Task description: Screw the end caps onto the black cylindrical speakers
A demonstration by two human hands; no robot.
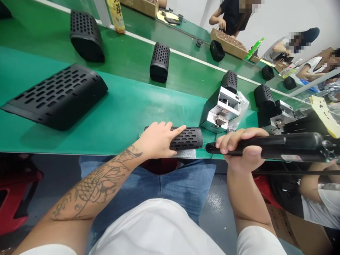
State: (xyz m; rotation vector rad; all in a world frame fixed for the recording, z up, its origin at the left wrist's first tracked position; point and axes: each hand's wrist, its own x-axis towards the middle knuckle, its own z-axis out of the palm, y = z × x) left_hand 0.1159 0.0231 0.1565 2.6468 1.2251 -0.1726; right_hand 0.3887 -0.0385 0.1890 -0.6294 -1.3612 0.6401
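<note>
My left hand point(159, 140) lies over a black perforated housing point(188, 138) at the near edge of the green table, pressing it down with the fingers spread and the index finger stretched along its top. In my right hand point(243, 147) is a black electric screwdriver point(281, 146), held level with its thin bit pointing left. The bit's tip is at or close to the right end of the housing; whether it touches a screw I cannot tell. Just behind stands a silver screw feeder point(221, 109). A larger-looking black perforated housing point(60, 95) rests on the mat to the left.
Further black housings stand on the belt behind the mat, one at the upper left point(86, 37) and one mid-way point(159, 62). A yellow bottle point(116, 16) stands by a post. A second screw feeder point(283, 115) is at right. Several co-workers sit across and beside me.
</note>
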